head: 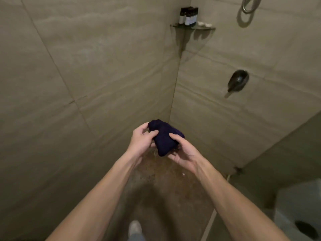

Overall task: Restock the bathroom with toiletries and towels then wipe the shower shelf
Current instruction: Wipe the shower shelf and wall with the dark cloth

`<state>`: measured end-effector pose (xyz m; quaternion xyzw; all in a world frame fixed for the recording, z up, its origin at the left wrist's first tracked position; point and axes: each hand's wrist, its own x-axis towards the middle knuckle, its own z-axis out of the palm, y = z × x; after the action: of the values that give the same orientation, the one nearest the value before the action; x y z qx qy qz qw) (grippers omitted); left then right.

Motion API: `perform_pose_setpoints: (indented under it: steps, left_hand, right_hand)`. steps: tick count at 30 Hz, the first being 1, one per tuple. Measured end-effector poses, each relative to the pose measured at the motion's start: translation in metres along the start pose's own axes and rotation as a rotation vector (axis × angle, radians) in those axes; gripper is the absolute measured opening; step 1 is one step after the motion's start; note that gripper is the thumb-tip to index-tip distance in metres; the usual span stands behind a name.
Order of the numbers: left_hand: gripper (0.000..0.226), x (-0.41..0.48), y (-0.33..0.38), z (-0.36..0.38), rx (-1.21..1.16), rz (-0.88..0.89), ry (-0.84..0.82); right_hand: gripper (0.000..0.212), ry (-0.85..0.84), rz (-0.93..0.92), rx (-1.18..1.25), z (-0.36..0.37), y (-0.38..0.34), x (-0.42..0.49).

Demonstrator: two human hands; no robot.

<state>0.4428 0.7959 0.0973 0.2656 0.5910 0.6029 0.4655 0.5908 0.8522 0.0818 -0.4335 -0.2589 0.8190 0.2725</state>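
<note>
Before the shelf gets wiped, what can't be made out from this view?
Head view:
Bottles: labels too small, dim.
Shelf top: seen from below, hidden by its own edge.
Hose: cut off by top edge.
Cloth: partly covered by left hand and right hand.

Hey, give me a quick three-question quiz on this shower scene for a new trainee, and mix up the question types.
1. True or false: the left hand and the right hand both grip the dark purple folded cloth.
2. Where do the small dark bottles with white labels stand? A) on the floor B) on the glass shelf C) on a towel
3. Fill in: the cloth is held ___ the shelf's level.
Key: 1 true; 2 B; 3 below.
</note>
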Motion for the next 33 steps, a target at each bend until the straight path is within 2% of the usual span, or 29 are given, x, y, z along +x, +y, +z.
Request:
perform_pose_setpoints:
  steps: [4, 8, 13, 16, 19, 22, 25, 28, 31, 33]
  left_hand:
    - [0.026, 0.097, 0.029, 0.012, 0.095, 0.058, -0.079]
    - [0.025, 0.198, 0.053, 0.027, 0.149, 0.131, -0.180]
    - [0.024, 0.303, 0.102, 0.054, 0.375, 0.171, -0.307]
    - [0.023, 0.360, 0.126, 0.083, 0.409, 0.158, -0.371]
    - [0.022, 0.412, 0.134, 0.111, 0.275, 0.105, -0.322]
    - [0.022, 0.465, 0.139, 0.143, 0.100, 0.067, -0.222]
    - [0.032, 0.517, 0.153, 0.175, -0.109, 0.026, -0.169]
    - [0.054, 0.557, 0.170, 0.201, -0.397, -0.049, -0.162]
    - [0.070, 0.582, 0.183, 0.219, -0.579, -0.074, -0.164]
    - [0.075, 0.589, 0.190, 0.227, -0.623, -0.039, -0.160]
  right_hand:
    - [0.033, -0.009, -0.101, 0.033, 0.017, -0.062, 0.067]
    - [0.039, -0.011, -0.169, 0.038, 0.037, -0.126, 0.144]
    - [0.033, -0.002, -0.178, -0.015, 0.040, -0.205, 0.203]
    - [0.031, 0.074, -0.240, 0.056, 0.027, -0.254, 0.231]
    - [0.022, 0.244, -0.353, 0.069, 0.005, -0.303, 0.262]
    - [0.020, 0.498, -0.607, -0.122, -0.023, -0.357, 0.299]
    - [0.020, 0.699, -0.990, -0.329, -0.041, -0.418, 0.323]
    - [0.010, 0.732, -1.270, -0.556, -0.045, -0.474, 0.335]
    - [0.025, 0.751, -1.475, -0.801, -0.037, -0.519, 0.349]
    - [0.041, 0.793, -1.632, -1.051, -0.027, -0.538, 0.365]
